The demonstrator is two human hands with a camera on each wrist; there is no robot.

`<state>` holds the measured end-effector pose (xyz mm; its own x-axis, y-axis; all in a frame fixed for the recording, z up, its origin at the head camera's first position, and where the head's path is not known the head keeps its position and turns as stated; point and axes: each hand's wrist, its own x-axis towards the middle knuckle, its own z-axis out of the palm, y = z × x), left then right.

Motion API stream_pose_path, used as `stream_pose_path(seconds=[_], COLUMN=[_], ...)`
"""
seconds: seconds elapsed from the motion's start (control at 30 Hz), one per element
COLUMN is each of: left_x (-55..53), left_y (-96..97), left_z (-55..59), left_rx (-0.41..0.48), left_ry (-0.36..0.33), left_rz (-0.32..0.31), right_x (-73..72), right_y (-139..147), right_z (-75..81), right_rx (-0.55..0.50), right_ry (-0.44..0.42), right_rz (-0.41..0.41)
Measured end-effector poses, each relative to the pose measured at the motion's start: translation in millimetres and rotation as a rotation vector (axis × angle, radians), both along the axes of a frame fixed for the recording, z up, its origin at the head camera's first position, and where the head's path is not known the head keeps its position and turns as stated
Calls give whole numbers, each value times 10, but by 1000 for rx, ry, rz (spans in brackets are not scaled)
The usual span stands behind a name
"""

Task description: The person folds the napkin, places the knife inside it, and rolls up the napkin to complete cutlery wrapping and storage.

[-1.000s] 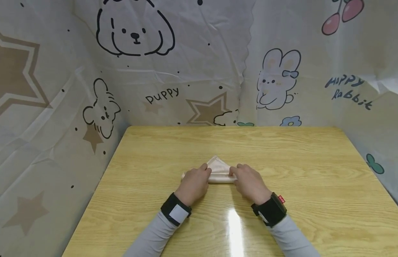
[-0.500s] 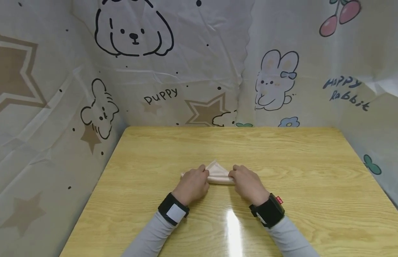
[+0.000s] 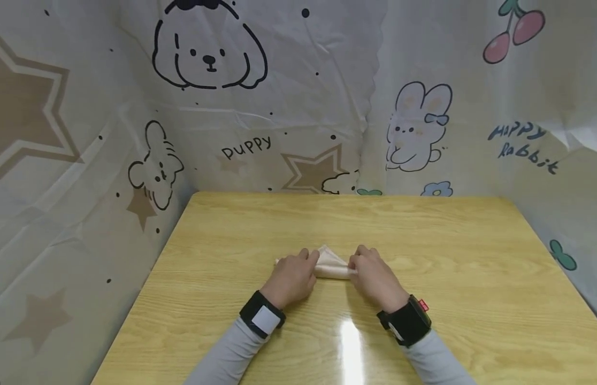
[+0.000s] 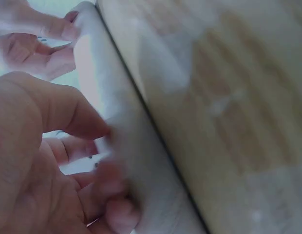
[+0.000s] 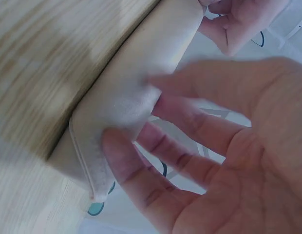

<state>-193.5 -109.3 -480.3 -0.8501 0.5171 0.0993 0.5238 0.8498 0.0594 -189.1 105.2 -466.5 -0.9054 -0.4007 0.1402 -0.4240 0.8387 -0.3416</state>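
A pale pink cloth (image 3: 333,271), its lower part rolled into a tube, lies on the wooden table (image 3: 221,230). Beyond the roll its far corner shows as a small flat triangle. My left hand (image 3: 290,275) grips the left part of the roll, covering most of that end. On the right part my right hand (image 3: 375,274) holds it with bent fingers. In the left wrist view, the thumb and fingers meet the smooth roll (image 4: 136,141). The right wrist view shows a stitched hem on the cloth (image 5: 131,78) near its end, with thumb and fingertips against it.
Printed sheets (image 3: 298,96) with cartoon animals stand as walls behind the table and along both sides. A bright light reflection (image 3: 350,347) lies on the tabletop between the forearms. Each wrist wears a black band, such as the right band (image 3: 408,323).
The cloth's far triangle has become smaller as the roll takes in more of it. Both hands stay on the roll with small finger movements. The head view has shifted slightly.
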Motion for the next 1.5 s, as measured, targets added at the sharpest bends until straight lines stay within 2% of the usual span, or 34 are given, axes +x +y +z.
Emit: stream_pose_path(seconds=[0.2, 0.37, 0.5, 0.67, 0.93, 1.07, 1.23, 1.37, 1.5], left_x=[25, 51, 66, 71, 11, -12, -110, -267, -443], left_y=[26, 36, 36, 28, -4, 15, 86, 165, 241], left_z=[-56, -69, -46, -4, 18, 38, 84, 84, 69], left_rx=[7, 37, 11, -12, 82, 109, 98, 62, 53], left_ry=[-30, -13, 10, -15, -18, -33, -86, -152, -182], left_rz=[4, -10, 2, 10, 22, 46, 91, 123, 145], right_x=[27, 26, 17, 1, -15, -45, -180, -355, -523], right_y=[7, 11, 3, -21, -29, 0, 29, 47, 71], right_z=[-29, -37, -47, -81, -84, -85, -115, -146, -185], right_rx=[-4, -3, -21, -3, -2, -23, -99, -115, -116], right_ry=[3, 11, 40, 76, 132, 126, 80, 70, 81], right_rz=[3, 1, 4, 2, -16, -35, -79, -129, -158])
